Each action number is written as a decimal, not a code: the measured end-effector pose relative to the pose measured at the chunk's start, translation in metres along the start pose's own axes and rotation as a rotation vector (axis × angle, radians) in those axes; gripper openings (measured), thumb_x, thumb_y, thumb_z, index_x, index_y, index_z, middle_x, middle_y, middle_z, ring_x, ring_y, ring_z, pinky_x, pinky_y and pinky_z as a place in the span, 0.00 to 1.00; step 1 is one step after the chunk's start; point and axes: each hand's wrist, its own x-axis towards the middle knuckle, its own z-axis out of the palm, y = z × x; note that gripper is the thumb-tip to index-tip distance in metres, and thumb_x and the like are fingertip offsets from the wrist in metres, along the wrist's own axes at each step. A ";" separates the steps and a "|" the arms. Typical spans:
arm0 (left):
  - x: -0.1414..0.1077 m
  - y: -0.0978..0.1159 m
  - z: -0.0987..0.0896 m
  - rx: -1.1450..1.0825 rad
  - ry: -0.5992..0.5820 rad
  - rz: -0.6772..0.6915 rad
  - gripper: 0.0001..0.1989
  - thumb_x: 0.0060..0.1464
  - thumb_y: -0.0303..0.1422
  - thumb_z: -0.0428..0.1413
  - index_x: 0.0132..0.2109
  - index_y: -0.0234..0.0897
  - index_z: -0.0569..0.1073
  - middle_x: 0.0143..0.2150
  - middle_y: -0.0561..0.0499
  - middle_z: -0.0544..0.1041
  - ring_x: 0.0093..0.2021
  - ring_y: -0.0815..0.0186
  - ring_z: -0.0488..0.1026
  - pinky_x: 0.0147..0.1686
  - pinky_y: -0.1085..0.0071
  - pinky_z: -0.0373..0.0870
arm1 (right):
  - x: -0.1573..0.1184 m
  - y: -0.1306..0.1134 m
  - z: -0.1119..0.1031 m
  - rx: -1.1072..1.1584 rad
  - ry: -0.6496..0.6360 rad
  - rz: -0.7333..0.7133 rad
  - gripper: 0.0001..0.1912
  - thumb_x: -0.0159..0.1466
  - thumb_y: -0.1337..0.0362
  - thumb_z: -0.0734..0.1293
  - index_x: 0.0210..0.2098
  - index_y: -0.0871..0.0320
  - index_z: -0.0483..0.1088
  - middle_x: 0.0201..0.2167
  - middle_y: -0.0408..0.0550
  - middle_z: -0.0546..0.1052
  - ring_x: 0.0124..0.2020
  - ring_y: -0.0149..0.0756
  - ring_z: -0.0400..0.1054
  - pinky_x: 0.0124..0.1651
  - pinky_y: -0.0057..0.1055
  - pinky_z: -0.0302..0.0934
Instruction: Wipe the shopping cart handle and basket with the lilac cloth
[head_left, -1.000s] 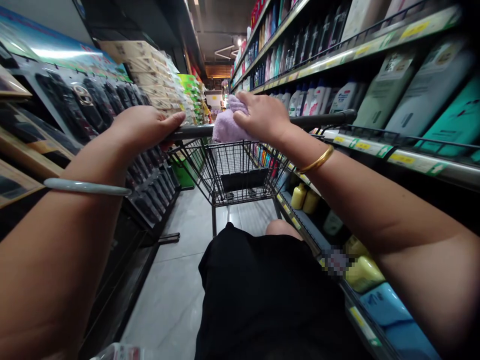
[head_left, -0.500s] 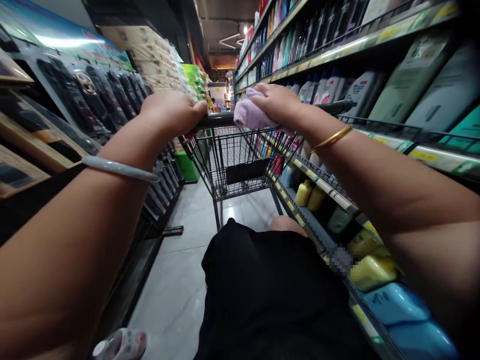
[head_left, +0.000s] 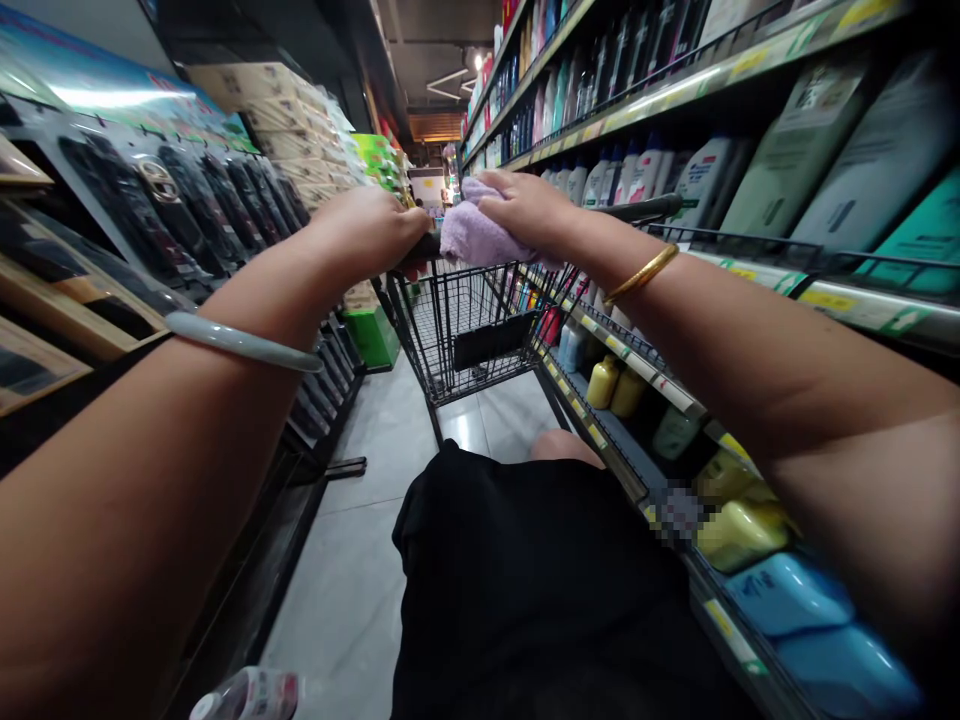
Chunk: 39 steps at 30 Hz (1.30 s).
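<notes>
A black wire shopping cart [head_left: 491, 340] stands in front of me, its basket sloping away down the aisle. My left hand [head_left: 364, 228] is wrapped round the left part of the dark cart handle [head_left: 637, 210]. Bunched in my right hand [head_left: 529, 210] is a lilac cloth [head_left: 480, 235], resting on the middle of that handle. Only a narrow gap separates the cloth from my left thumb. The undersides of both hands are hidden. A pale bangle [head_left: 244, 342] circles my left forearm, and a gold bangle [head_left: 643, 272] my right wrist.
Shelves of shampoo bottles [head_left: 709, 180] line the right side closely. On the left hang packaged belts [head_left: 172, 205] beside stacked packs [head_left: 277, 110] and a green box [head_left: 371, 337]. A plastic bottle [head_left: 251, 693] is at lower left, above grey floor tiles [head_left: 352, 540].
My right hand and the cloth have moved left, closer to my left hand, which has shifted slightly right. The handle's right end also appears farther left.
</notes>
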 end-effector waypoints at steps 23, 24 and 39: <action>0.031 -0.035 0.115 -0.698 0.545 0.143 0.36 0.67 0.61 0.32 0.40 0.40 0.73 0.42 0.43 0.77 0.48 0.55 0.74 0.52 0.55 0.70 | -0.023 -0.007 -0.009 0.198 0.071 -0.049 0.23 0.67 0.55 0.58 0.57 0.54 0.70 0.56 0.52 0.78 0.53 0.49 0.71 0.55 0.43 0.63; 0.026 -0.028 0.113 -0.675 0.550 0.140 0.36 0.67 0.61 0.31 0.40 0.40 0.73 0.42 0.42 0.77 0.48 0.54 0.74 0.53 0.55 0.70 | -0.025 -0.002 -0.010 0.207 0.071 -0.051 0.22 0.67 0.55 0.58 0.56 0.55 0.70 0.55 0.52 0.78 0.52 0.49 0.71 0.55 0.43 0.63; -0.039 0.060 0.073 -0.314 0.437 0.266 0.25 0.73 0.45 0.34 0.43 0.38 0.72 0.45 0.41 0.78 0.48 0.56 0.74 0.50 0.60 0.68 | -0.045 0.067 -0.030 0.803 0.132 0.015 0.15 0.57 0.51 0.65 0.32 0.58 0.73 0.33 0.47 0.76 0.37 0.37 0.67 0.46 0.35 0.63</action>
